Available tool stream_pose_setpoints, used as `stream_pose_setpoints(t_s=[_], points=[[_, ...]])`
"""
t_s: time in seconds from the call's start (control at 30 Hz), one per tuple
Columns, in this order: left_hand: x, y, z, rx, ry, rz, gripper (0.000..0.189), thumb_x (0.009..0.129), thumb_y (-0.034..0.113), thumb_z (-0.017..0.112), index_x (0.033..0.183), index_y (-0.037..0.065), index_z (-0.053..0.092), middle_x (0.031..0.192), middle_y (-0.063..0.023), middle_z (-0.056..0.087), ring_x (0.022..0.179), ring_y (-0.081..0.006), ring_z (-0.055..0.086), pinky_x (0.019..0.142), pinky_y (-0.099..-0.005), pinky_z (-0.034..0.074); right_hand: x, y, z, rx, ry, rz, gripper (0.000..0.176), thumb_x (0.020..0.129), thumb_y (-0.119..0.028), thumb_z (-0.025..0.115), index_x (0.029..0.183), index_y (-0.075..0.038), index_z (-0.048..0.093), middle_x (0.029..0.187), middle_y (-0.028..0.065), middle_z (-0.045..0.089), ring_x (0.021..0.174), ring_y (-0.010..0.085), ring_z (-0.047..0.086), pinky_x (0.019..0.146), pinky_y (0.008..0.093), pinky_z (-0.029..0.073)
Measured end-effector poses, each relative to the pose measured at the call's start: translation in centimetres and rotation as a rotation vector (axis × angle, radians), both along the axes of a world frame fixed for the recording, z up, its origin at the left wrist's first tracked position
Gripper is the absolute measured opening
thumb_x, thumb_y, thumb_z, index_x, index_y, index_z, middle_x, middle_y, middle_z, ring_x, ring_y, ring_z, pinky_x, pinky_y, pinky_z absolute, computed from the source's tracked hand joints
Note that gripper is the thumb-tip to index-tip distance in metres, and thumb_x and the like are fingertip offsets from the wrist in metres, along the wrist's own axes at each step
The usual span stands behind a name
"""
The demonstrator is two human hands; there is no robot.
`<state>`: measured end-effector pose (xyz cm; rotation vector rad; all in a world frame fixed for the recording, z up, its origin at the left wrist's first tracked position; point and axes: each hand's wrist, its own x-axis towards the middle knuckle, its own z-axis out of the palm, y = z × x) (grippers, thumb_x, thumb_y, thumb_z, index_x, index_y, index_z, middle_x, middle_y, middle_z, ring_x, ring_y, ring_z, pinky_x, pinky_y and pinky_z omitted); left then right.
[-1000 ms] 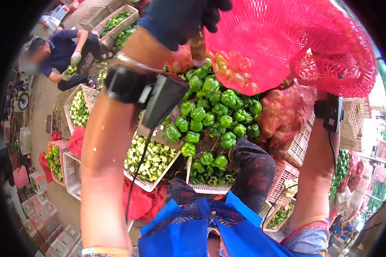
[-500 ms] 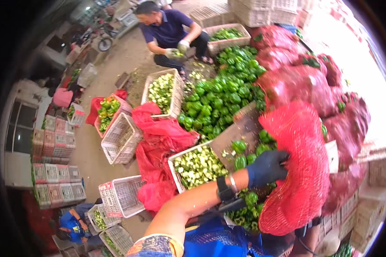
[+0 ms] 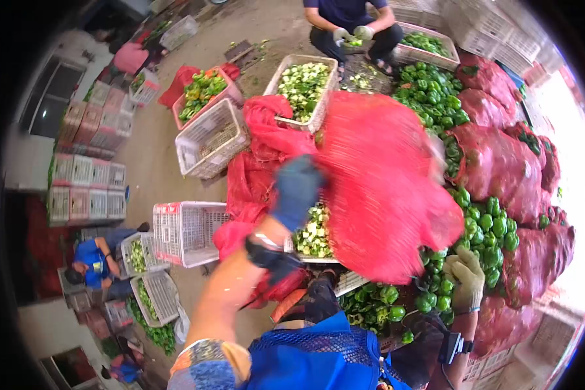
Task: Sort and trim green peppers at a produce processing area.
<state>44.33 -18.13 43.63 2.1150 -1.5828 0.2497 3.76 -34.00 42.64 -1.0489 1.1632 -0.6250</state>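
Observation:
A limp red mesh bag (image 3: 383, 195) spreads across the middle of the head view, smeared by motion. My left hand (image 3: 299, 188), in a dark blue glove, is closed on the bag's left edge. My right hand (image 3: 467, 281), in a pale glove, rests at the pile of whole green peppers (image 3: 491, 227), with thumb and fingers apart and nothing visible in it. More green peppers (image 3: 387, 296) lie below the bag. Behind my left hand, the bag partly hides a crate of pale cut pepper pieces (image 3: 313, 237).
Full red sacks (image 3: 500, 162) line the right side. Across from me a person in gloves (image 3: 354, 29) crouches by a crate of cut pieces (image 3: 302, 84). Bare crates (image 3: 211, 143) and loose red mesh (image 3: 250, 182) lie left. Another person (image 3: 97, 260) sits far left.
My left hand has swung left and up with the mesh bag, which now hangs spread out. My right hand has come into view at the peppers. The view has turned right.

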Motion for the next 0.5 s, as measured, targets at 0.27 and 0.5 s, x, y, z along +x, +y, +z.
stream_pose_setpoints(t_s=[0.27, 0.5], points=[[28.3, 22.2, -8.6, 0.123, 0.658, 0.968, 0.024, 0.094, 0.03, 0.065, 0.073, 0.019, 0.059, 0.069, 0.0061, 0.052, 0.058, -0.0134, 0.046, 0.051, -0.0333, 0.034, -3.9, 1.2, -5.4, 0.245, 0.325, 0.002, 0.043, 0.086, -0.015, 0.072, 0.126, 0.001, 0.068, 0.094, 0.0081, 0.072, 0.075, 0.0152, 0.065, 0.07, 0.0302, 0.053], [14.4, 25.3, -20.9, 0.531, 1.448, 0.964, 0.019, 0.091, 0.026, 0.062, 0.076, 0.015, 0.065, 0.071, -0.0027, 0.06, 0.051, -0.0184, 0.055, 0.044, -0.0412, 0.047, -17.4, -4.5, -13.8, 0.014, 0.456, -0.21, 0.039, 0.084, -0.017, 0.074, 0.12, -0.001, 0.07, 0.094, 0.0076, 0.072, 0.078, 0.0181, 0.068, 0.07, 0.0316, 0.055]])
